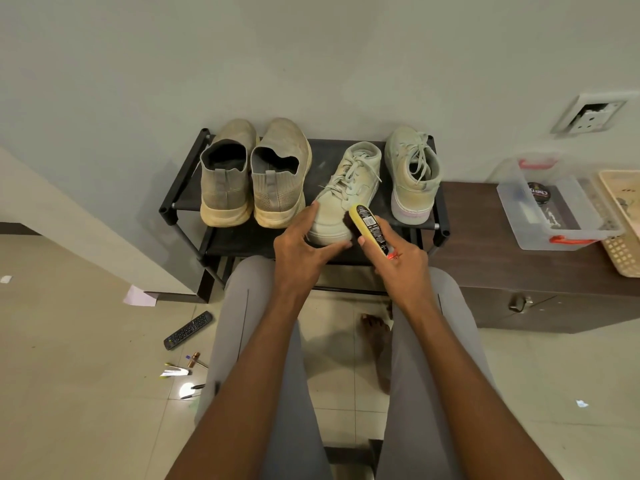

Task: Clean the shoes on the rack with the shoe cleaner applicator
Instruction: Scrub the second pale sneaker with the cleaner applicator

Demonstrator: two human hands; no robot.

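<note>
Four shoes on rack (pixel 183 188) | right hand (pixel 401 268) grips yellow applicator (pixel 367 226) – left hand (pixel 301 251) steadies pale laced sneaker (pixel 346 192), fingers straight

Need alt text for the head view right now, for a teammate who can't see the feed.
A person's right hand holds a yellow shoe cleaner applicator against the toe of a pale lace-up sneaker on a black shoe rack, while the left hand steadies that toe. Its mate and a pair of slip-on shoes share the rack.
</note>
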